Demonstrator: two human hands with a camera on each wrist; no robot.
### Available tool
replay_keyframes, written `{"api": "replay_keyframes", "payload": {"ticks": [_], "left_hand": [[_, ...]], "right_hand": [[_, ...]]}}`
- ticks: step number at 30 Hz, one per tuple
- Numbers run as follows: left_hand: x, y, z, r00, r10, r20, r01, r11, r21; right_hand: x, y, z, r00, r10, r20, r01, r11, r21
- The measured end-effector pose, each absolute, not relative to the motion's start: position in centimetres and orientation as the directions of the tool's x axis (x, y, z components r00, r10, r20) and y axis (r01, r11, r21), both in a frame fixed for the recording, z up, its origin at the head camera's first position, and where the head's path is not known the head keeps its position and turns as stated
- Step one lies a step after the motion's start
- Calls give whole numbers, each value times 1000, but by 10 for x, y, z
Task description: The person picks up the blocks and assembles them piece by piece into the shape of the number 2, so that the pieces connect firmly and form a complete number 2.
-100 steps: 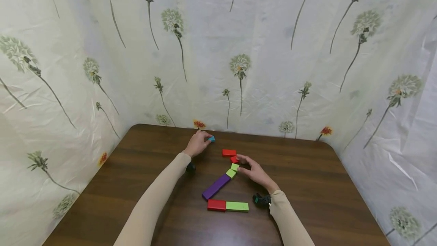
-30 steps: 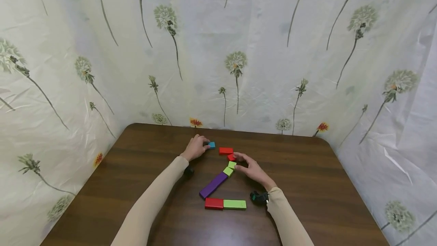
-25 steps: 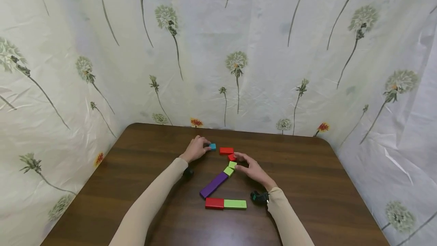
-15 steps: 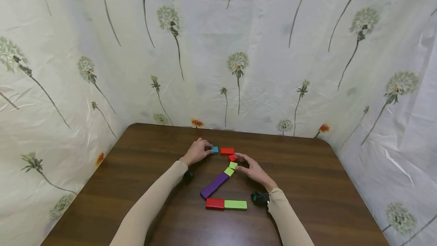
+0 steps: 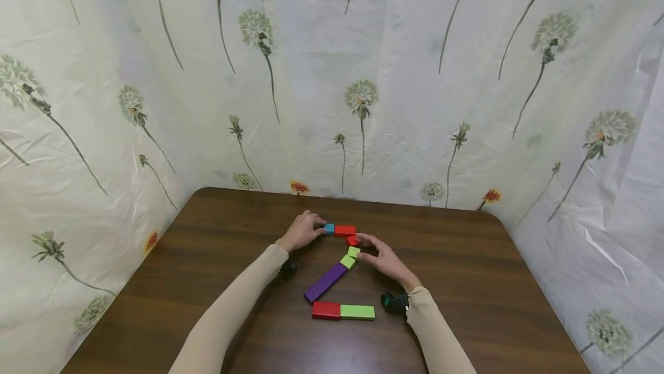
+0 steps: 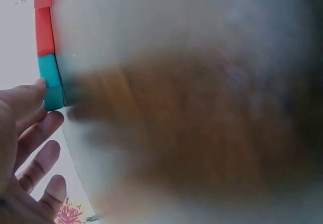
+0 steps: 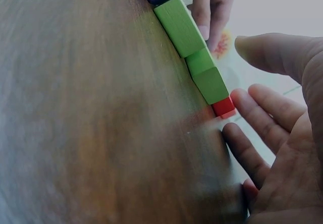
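Observation:
My left hand (image 5: 303, 231) pinches a small blue block (image 5: 329, 229) between thumb and fingers, at the back of the table. The blue block's end meets a red rectangular block (image 5: 345, 230); the left wrist view also has the blue block (image 6: 50, 77) against red. A small red block (image 5: 353, 240) sits tilted below that one. My right hand (image 5: 386, 259) rests beside it with fingers spread and relaxed, fingertips close to the small red block and thumb near a small green block (image 5: 354, 252). Whether these fingertips touch the blocks I cannot tell.
A second small green block (image 5: 347, 261) joins a long purple block (image 5: 325, 282) running down leftward. Nearer me, a red block (image 5: 326, 310) and a long green block (image 5: 358, 312) lie end to end on the brown table (image 5: 446, 328). A flowered curtain (image 5: 311, 74) hangs behind.
My left hand has brought the blue block toward me and slightly right, from near the back edge until it meets the red rectangular block. My right hand has stayed in place.

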State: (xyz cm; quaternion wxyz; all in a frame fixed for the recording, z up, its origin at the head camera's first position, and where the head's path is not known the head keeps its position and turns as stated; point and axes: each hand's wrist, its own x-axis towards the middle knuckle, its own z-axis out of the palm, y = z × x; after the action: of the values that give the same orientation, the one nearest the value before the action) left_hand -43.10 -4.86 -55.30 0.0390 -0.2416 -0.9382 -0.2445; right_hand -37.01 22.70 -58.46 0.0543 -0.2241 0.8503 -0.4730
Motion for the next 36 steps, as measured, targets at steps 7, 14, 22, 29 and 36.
{"api": "replay_keyframes", "payload": {"ticks": [7,14,22,29,36], "left_hand": [[-432,-47,-553,-871,452,191,489,762,425],[-430,-49,-552,-863,471,184,502,753,425],[-428,-45,-551,-859,483,173,509,764,397],[-433,-24,-540,-845,512,157,534,784,318],[-439,-13,-537,-858,508,78,511,829,228]], "right_hand": [[-371,228,-584,-887,-447,118,-337,450,-827],[-370,228,-580,-890,-438,123,-335,448,-829],[-369,227,-584,-887,-443,127,-343,449,-825],[-368,228,-583,-906,-415,89,-291,454,-842],[-368,227,-580,-892,-439,105,-319,449,-835]]}}
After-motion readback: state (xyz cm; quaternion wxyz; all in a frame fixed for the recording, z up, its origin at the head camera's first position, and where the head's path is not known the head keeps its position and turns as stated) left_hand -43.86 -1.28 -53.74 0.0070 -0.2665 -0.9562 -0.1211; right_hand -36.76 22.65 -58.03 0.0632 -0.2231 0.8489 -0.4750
